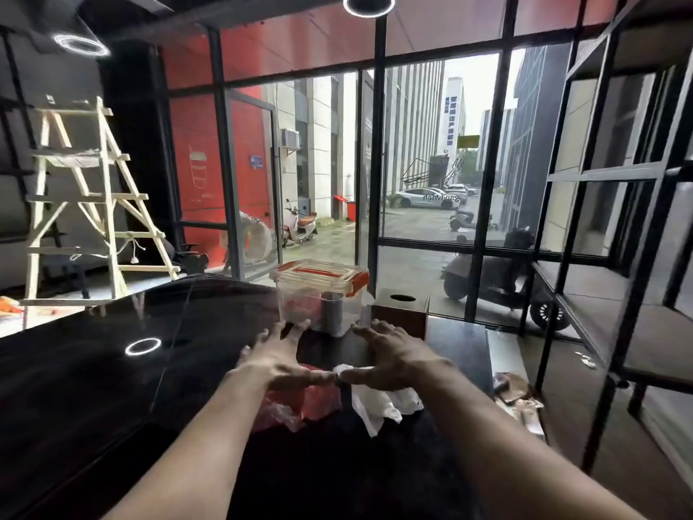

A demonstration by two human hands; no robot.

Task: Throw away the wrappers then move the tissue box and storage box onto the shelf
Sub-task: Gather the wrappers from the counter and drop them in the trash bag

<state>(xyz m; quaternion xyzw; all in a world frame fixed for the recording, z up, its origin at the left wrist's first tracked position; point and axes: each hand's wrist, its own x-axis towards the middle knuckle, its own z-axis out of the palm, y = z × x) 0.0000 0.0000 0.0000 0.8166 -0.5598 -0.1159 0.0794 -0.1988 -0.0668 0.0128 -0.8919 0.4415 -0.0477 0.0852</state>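
A red plastic wrapper (300, 405) and a white crumpled wrapper (378, 403) lie side by side on the glossy black table (112, 369). My left hand (279, 360) hovers over the red wrapper and my right hand (392, 356) over the white one, both with fingers spread and holding nothing; the thumbs nearly touch. Behind my hands stands a clear storage box (318, 290) with a red-trimmed lid and a grey cylinder (332, 311) inside. To its right sits a dark brown tissue box (403, 313) with an oval slot on top.
A black metal shelf unit (615, 294) stands to the right of the table. Scrap paper (519, 395) lies low between table and shelf. A wooden stepladder (86, 200) stands at the far left. Glass walls close the far side.
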